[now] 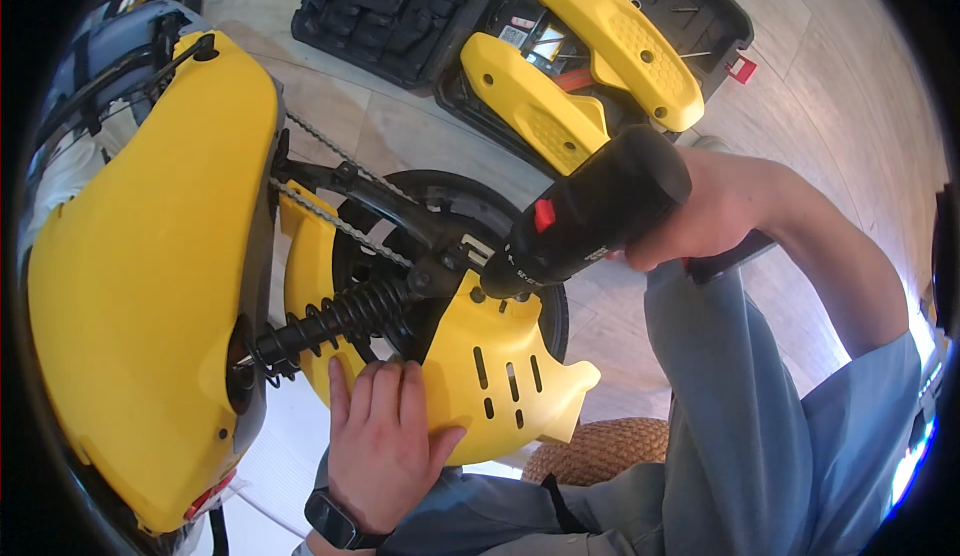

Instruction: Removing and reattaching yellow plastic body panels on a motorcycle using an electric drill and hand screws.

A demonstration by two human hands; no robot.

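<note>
My right hand (705,211) is wrapped round the handle of a black cordless drill (600,206) with a red switch on top. The drill's nose points down at the upper edge of a yellow fender (500,386) with several slots; its tip and any screw under it are hidden. My left hand (378,446), with a dark watch on the wrist, lies flat on the fender's yellow edge, fingers stretched out. Beside those fingertips is a black coil-spring shock absorber (335,321). Behind the fender sits a black wheel (460,191), joined to a black swingarm (370,196).
The yellow body (150,246) of the small motorbike fills the left side. A silver chain (340,224) runs to the wheel. An opened black toolbox (725,26) at the back holds two yellow panels (625,41). A woven basket-like object (610,451) stands near my legs.
</note>
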